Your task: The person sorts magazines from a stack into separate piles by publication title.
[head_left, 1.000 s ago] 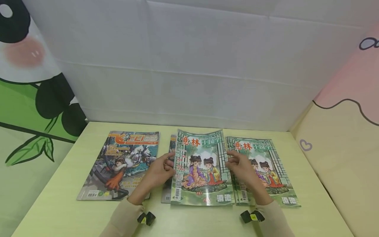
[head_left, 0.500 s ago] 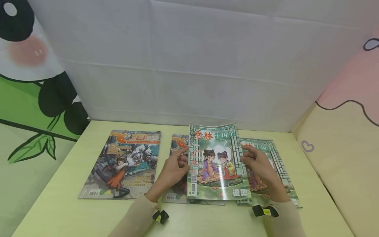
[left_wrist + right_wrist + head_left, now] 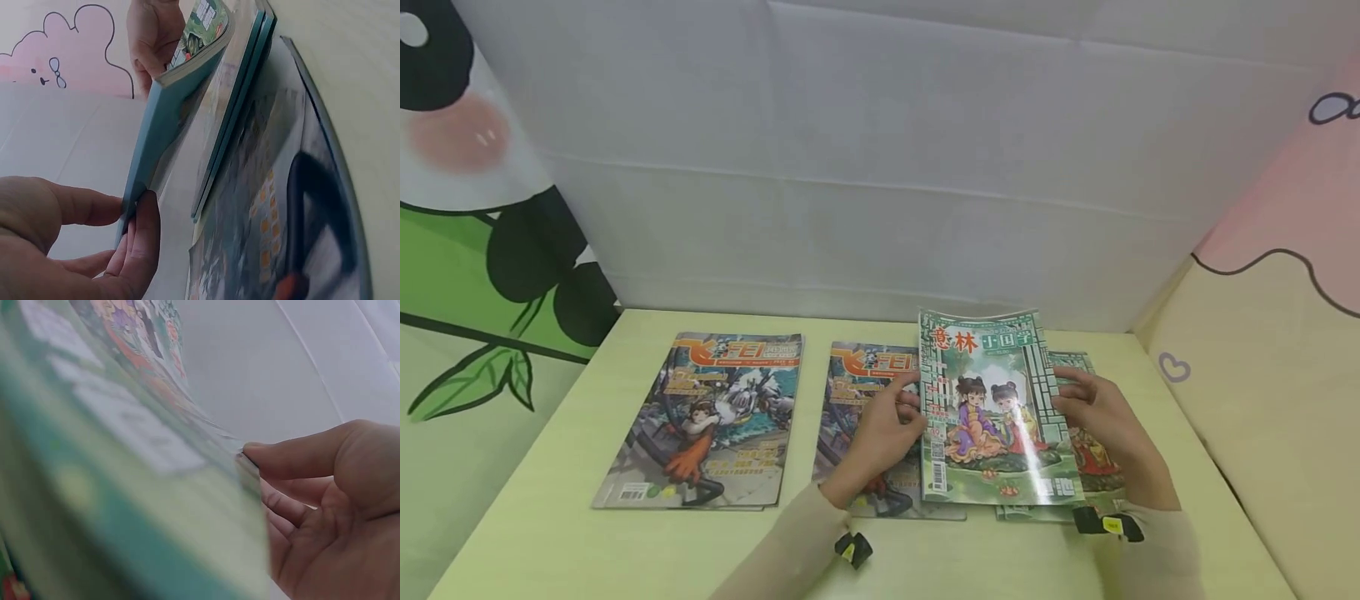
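Both hands hold a green magazine by its long sides, its cover showing two cartoon children. My left hand pinches the spine side; in the left wrist view the thumb and fingers close on the light blue spine. The opposite edge is pinched by my right hand, its thumb on the cover in the right wrist view. The held magazine hangs raised above matching green magazines, which it partly covers. To the left, under my left forearm, lies a grey magazine with an orange title.
Another stack of grey magazines lies at the left of the pale yellow table. White cloth hangs behind the table, with printed cartoon panels on both sides.
The held green magazine has moved right and up with both hands, from above the middle grey magazine towards the green ones. More of the middle grey magazine now shows.
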A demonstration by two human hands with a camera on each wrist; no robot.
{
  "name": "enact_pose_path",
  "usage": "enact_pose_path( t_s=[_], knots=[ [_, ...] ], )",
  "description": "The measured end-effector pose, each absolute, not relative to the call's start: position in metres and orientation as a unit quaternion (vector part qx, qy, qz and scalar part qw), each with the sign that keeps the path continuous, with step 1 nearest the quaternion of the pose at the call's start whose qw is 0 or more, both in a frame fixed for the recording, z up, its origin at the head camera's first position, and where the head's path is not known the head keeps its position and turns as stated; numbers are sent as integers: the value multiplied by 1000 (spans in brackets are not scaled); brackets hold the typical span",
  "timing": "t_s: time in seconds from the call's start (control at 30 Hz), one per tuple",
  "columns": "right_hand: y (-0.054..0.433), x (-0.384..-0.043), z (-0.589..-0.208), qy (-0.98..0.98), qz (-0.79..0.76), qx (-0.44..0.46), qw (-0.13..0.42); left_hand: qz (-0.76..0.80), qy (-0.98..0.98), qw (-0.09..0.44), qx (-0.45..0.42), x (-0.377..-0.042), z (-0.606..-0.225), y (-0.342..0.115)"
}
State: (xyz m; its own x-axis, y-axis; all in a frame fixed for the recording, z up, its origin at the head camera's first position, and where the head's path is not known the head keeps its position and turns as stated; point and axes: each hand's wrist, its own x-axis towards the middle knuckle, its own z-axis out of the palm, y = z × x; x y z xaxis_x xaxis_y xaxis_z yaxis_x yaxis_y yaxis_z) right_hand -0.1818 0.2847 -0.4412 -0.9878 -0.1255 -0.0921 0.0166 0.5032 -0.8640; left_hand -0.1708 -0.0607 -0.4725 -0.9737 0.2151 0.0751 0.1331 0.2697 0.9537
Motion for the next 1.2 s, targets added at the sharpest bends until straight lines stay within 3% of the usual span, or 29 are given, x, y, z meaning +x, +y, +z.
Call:
enact_pose_path(
  t_s=[0.33,0.53,0.9,1.2],
  knots=[
    [317,-178,-441,862,-502,-20,70,648,755,49,88,-162,-478,-24],
    [338,-175,-446,857,-511,-11,62,706,698,106,66,-156,-480,-6],
    [367,-172,-453,850,-524,18,52,738,641,186,102,-150,-479,10],
    [378,-167,-453,860,-507,31,56,748,613,229,110,-149,-483,18]
  ],
)
